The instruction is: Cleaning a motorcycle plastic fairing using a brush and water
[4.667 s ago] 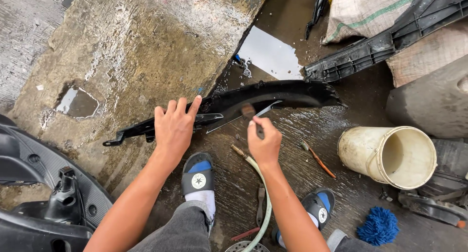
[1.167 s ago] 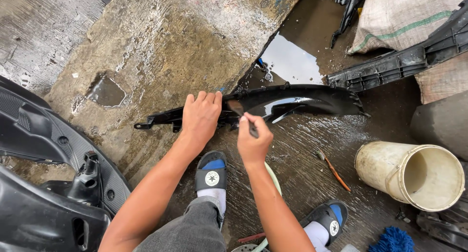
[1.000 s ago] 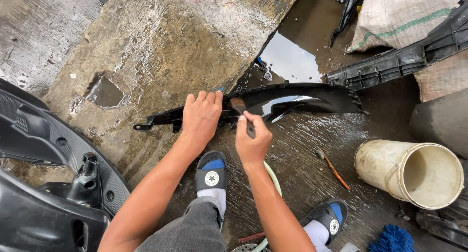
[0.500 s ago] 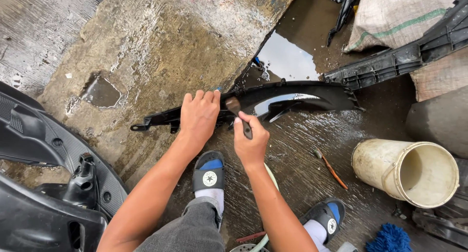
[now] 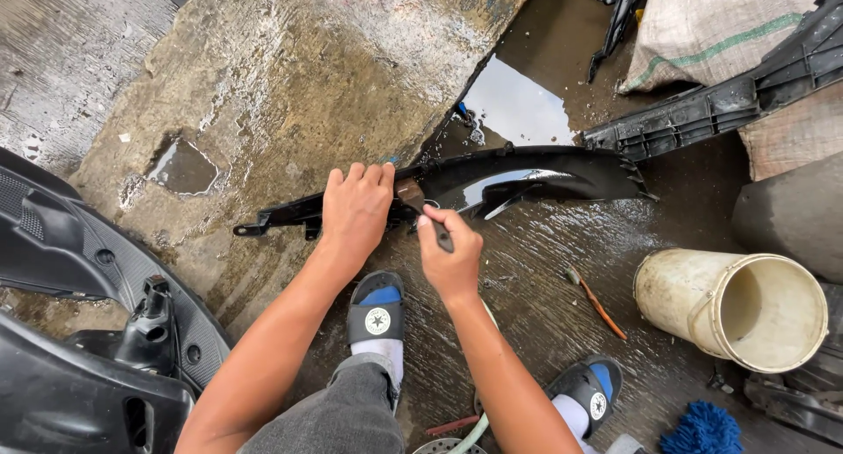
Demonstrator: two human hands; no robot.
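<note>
Long panel point(image 5: 536, 177) lies across the ground ahead of both feet, its far edge against the concrete slab point(image 5: 290, 76). Left hand point(image 5: 356, 210) rests on the panel's left half. Right hand point(image 5: 450, 256) sits just right of it, brush point(image 5: 421, 208) between them, its head on the panel. Puddle point(image 5: 518, 107) behind the panel. Bucket point(image 5: 733, 309) on its side, well right. Screwdriver point(image 5: 597, 300) between bucket and right hand. Hose point(image 5: 479, 428) between the feet. Mitt point(image 5: 701, 429) near bottom right. Large bodywork piece point(image 5: 79, 331) at left.

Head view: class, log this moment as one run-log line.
left hand: flat on black panel | right hand: grip shut on brush, bristles at panel | ground: wet | bucket: on its side, right
</note>
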